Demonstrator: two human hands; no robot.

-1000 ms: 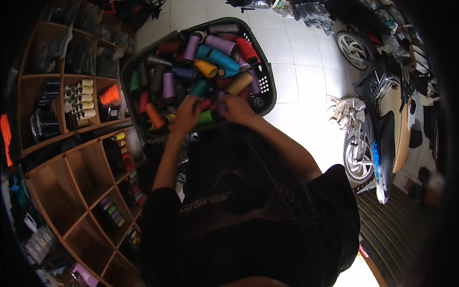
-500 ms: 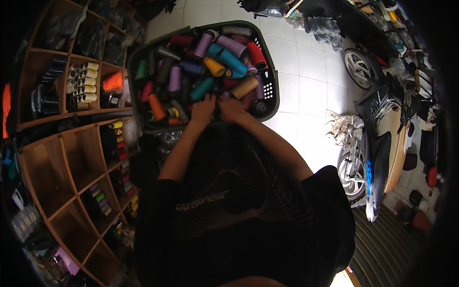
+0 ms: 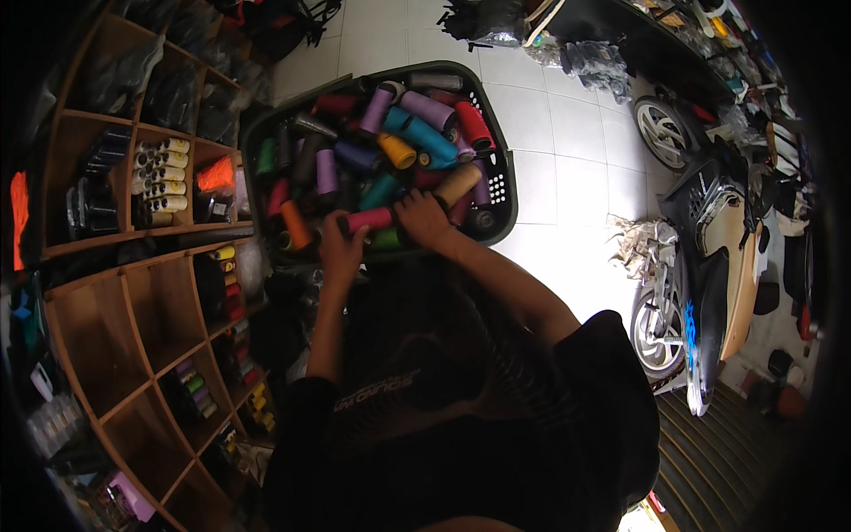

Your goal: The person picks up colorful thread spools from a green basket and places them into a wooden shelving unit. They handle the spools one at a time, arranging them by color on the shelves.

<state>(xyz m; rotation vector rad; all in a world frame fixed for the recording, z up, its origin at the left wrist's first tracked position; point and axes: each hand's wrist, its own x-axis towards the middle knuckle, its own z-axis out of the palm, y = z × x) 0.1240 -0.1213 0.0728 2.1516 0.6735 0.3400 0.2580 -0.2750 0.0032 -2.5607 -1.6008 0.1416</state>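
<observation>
A dark plastic basket (image 3: pixel 496 191) on the white tiled floor holds several large thread spools in purple, teal, red, orange and green. My left hand (image 3: pixel 341 253) grips a pink spool (image 3: pixel 370 219) at the basket's near edge. My right hand (image 3: pixel 424 217) rests on the spools just right of it, next to a tan spool (image 3: pixel 457 183); whether its fingers close on anything is hidden. Both forearms reach forward over my dark shirt.
Wooden cubby shelves (image 3: pixel 133 293) on the left hold small spools and bags. A parked scooter (image 3: pixel 709 266) stands on the right, with a crumpled rag (image 3: pixel 643 244) beside its wheel. Bags and clutter line the far wall.
My left hand has drawn back toward the basket's near edge and now holds a pink spool. My right hand stays among the spools. The view has shifted slightly.
</observation>
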